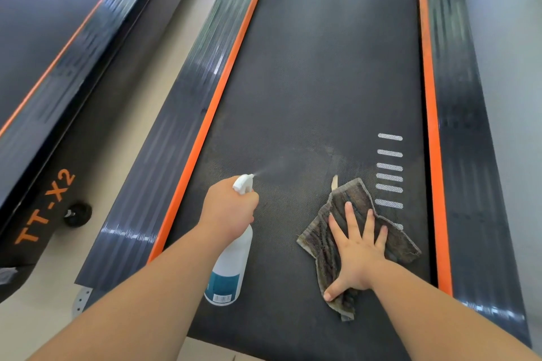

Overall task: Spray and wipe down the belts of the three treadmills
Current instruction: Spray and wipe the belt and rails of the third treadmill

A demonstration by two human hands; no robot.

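Observation:
A dark treadmill belt (322,67) with orange edge strips fills the middle of the view. My left hand (228,208) grips a white spray bottle (231,267) by its trigger head, and a fine mist leaves the nozzle toward the belt's centre. My right hand (356,249) lies flat with spread fingers on a brown-grey cloth (325,246), pressing it onto the belt near the right orange strip. A faint damp patch shows on the belt ahead of the cloth.
A second treadmill (44,97) marked TT-X2 runs along the left, with a small black wheel (77,213) at its rear. A strip of pale floor (164,67) separates the two. White dashes (390,167) mark the belt beside the right side rail (469,126).

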